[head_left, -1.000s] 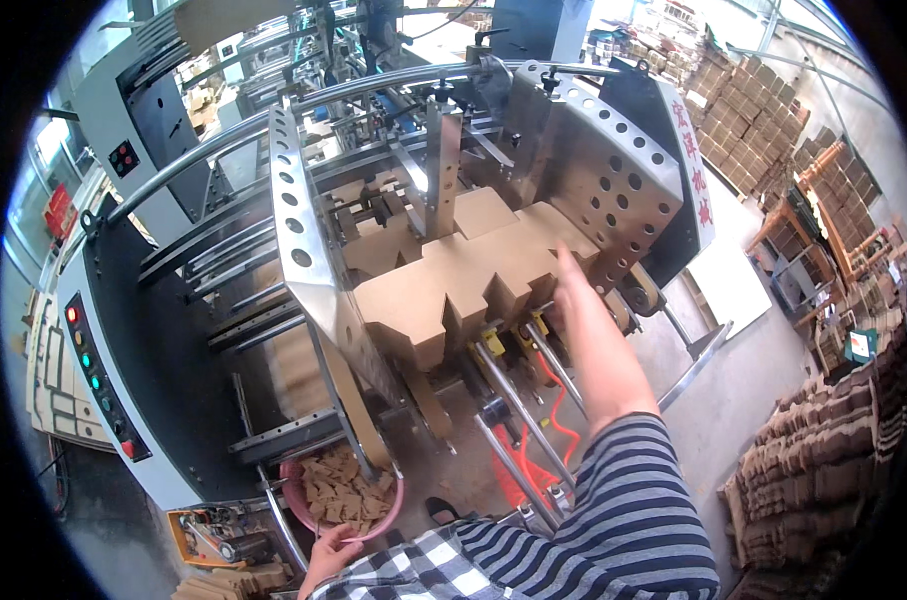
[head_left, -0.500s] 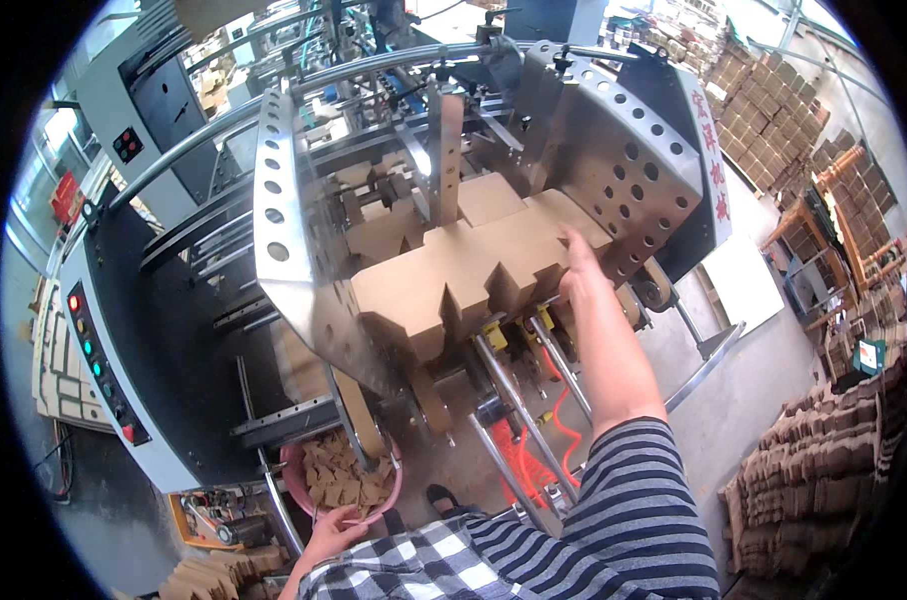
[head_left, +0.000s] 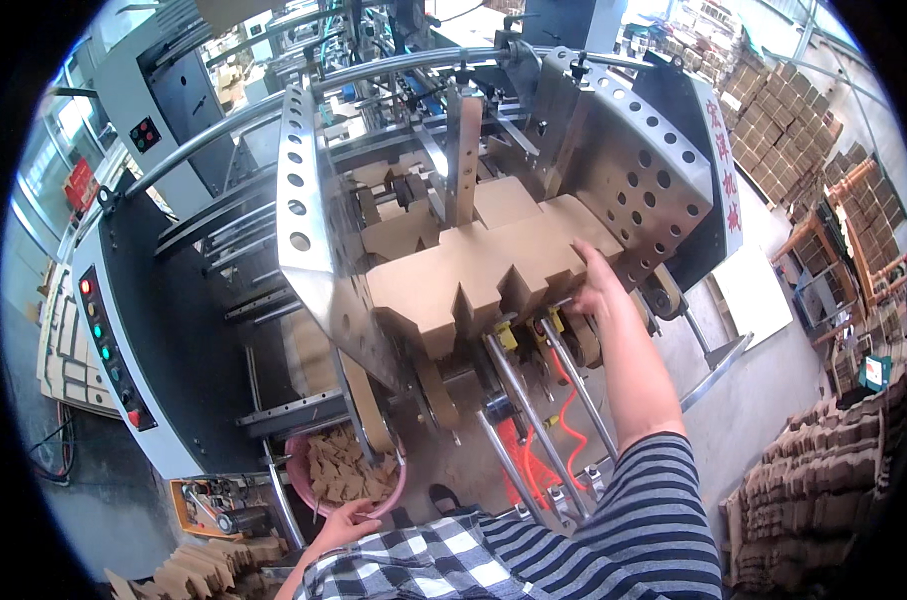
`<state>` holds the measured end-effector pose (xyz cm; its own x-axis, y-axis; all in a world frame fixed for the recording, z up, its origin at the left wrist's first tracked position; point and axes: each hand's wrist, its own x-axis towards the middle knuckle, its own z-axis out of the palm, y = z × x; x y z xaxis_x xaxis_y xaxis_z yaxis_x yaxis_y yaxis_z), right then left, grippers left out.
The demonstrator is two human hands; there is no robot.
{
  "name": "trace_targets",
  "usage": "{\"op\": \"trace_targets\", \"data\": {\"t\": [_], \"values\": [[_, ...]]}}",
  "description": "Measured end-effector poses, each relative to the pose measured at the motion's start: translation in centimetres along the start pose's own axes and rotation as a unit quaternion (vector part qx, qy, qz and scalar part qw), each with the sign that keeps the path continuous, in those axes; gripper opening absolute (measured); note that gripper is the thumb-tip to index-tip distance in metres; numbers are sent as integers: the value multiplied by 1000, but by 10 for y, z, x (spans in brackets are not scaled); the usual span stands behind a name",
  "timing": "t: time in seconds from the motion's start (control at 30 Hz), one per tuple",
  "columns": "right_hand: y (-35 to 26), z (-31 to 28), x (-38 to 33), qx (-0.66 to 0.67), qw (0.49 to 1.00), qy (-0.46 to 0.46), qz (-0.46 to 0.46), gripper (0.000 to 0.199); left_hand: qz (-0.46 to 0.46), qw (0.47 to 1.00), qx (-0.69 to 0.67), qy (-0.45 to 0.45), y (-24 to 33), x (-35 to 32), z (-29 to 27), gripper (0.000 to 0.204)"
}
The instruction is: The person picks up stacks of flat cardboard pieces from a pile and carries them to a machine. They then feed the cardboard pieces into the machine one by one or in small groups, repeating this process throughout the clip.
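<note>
A stack of brown cardboard blanks (head_left: 484, 270), with notched near edges, lies between two perforated metal side plates of a machine. At the stack's right end is my right hand (head_left: 599, 285), a finger stretched over the top and the thumb by the near edge, closed around that corner. The fingers' undersides are hidden. Low on the left, my left hand (head_left: 346, 525) hangs at the near rim of a pink basin (head_left: 296, 470) of cardboard scraps (head_left: 349, 470). Its fingers are slightly bent and apart, with nothing visible in them.
Metal rods (head_left: 534, 420) and a red hose (head_left: 572, 425) run below the stack. A perforated left side plate (head_left: 304, 230) and right side plate (head_left: 649, 185) flank it. A button panel (head_left: 109, 350) is at left. Piled cardboard (head_left: 804, 500) stands at right.
The whole view has shifted slightly, so the machine appears a little farther right. My right hand stays at the stack's right end, and my left hand stays by the basin.
</note>
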<state>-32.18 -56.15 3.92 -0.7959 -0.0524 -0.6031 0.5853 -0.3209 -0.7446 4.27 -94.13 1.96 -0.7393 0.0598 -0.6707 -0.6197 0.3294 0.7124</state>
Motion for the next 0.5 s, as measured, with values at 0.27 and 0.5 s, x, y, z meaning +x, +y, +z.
{"op": "trace_targets", "data": {"t": [0.27, 0.5], "values": [[-20, -16, -8, 67, 977, 183, -88, 70, 28, 996, 62, 62, -33, -8, -8, 52], [-31, -30, 18, 19, 990, 105, -95, 59, 26, 995, 40, 86, -39, -26, 4, 49]]}}
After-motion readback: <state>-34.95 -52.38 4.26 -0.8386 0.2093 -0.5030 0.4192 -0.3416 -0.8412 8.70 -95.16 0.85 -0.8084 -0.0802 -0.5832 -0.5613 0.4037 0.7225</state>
